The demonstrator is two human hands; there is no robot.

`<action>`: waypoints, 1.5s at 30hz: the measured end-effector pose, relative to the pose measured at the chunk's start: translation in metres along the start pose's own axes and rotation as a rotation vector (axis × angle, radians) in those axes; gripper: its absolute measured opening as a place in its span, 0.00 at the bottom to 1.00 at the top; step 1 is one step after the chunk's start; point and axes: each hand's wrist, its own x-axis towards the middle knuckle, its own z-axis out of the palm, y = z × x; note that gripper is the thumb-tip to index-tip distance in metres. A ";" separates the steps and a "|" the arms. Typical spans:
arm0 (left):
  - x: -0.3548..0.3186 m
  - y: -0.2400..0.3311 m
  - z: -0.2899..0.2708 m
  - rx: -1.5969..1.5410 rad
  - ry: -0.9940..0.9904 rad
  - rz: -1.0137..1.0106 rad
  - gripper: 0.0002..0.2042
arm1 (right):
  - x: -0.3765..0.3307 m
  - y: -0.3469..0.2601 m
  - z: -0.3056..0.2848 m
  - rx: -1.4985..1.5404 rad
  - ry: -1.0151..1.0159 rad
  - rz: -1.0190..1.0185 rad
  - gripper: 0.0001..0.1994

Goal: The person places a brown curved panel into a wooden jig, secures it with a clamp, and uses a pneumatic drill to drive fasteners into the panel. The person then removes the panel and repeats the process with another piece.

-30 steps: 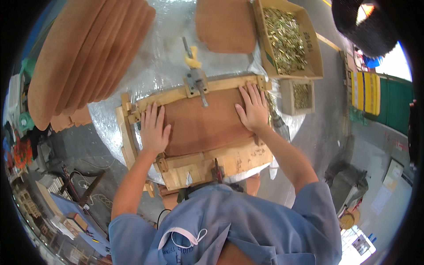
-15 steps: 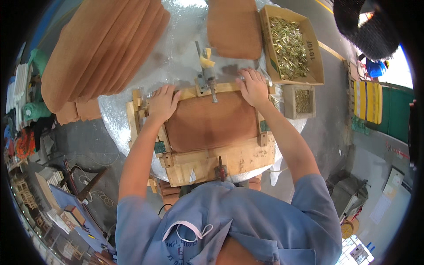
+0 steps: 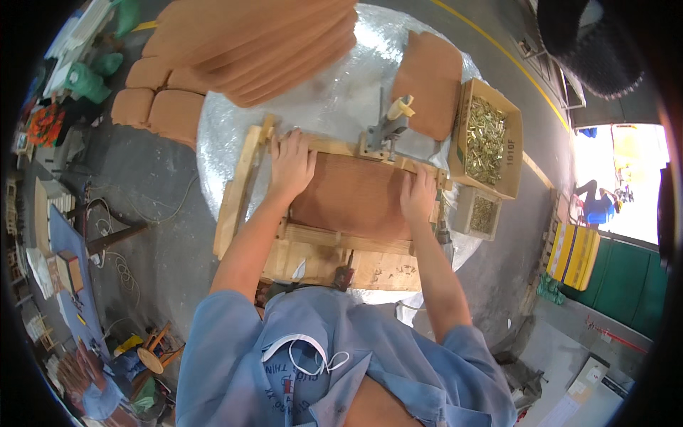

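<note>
A brown rectangular panel (image 3: 352,196) lies inside a pale wooden frame jig (image 3: 334,256) on a round table wrapped in shiny plastic film (image 3: 320,107). My left hand (image 3: 290,165) rests flat, fingers spread, on the panel's far left corner by the jig's rail. My right hand (image 3: 418,193) presses flat on the panel's far right edge. A grey toggle clamp with a yellow tip (image 3: 390,124) stands on the jig's far rail between the hands.
A stack of long brown panels (image 3: 263,35) lies at the table's far left, one more brown panel (image 3: 430,85) at the far right. An open cardboard box of brass-coloured fasteners (image 3: 487,139) and a smaller box (image 3: 478,212) sit right of the jig. Clutter lines the floor on the left.
The view has swung, so the jig and table now appear tilted. Both hands slid from the panel's middle to its far corners and stay flat on it.
</note>
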 end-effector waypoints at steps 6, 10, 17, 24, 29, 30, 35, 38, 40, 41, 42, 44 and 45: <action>-0.153 -0.096 -0.031 0.027 -0.060 -0.630 0.40 | -0.199 -0.037 -0.042 0.223 0.082 0.195 0.17; -0.181 -0.118 -0.065 -0.095 -0.406 -0.823 0.39 | -0.300 -0.053 -0.052 0.291 0.054 0.451 0.16; -0.236 -0.120 -0.111 -0.120 -0.156 -0.611 0.30 | -0.320 -0.059 -0.071 0.487 0.278 0.663 0.15; -0.320 -0.112 -0.153 0.016 -0.010 -0.484 0.31 | -0.359 -0.049 -0.085 0.502 0.322 0.744 0.13; -0.280 -0.095 -0.158 -0.063 0.065 -0.153 0.35 | -0.375 -0.058 -0.079 0.511 0.284 0.791 0.13; -0.257 -0.087 -0.159 -0.072 0.055 -0.065 0.35 | -0.372 -0.060 -0.076 0.539 0.274 0.783 0.12; -0.147 -0.030 -0.138 -0.090 -0.125 0.214 0.37 | -0.339 -0.074 -0.080 0.616 0.208 0.687 0.12; -0.089 0.009 -0.120 -0.070 -0.132 0.378 0.39 | -0.337 -0.067 -0.081 0.595 0.254 0.715 0.11; -0.061 0.011 -0.086 -0.005 -0.093 0.464 0.39 | -0.349 -0.057 -0.075 0.512 0.262 0.735 0.11; -0.042 0.029 -0.066 0.017 -0.074 0.516 0.38 | -0.361 -0.048 -0.078 0.465 0.300 0.767 0.11; -0.028 0.042 -0.049 0.054 -0.060 0.567 0.38 | -0.376 -0.041 -0.081 0.472 0.336 0.766 0.10; -0.004 0.056 -0.028 0.097 -0.083 0.633 0.38 | -0.406 -0.036 -0.080 0.451 0.363 0.829 0.10; 0.003 0.063 -0.018 0.093 -0.117 0.630 0.38 | -0.420 -0.032 -0.083 0.412 0.345 0.880 0.09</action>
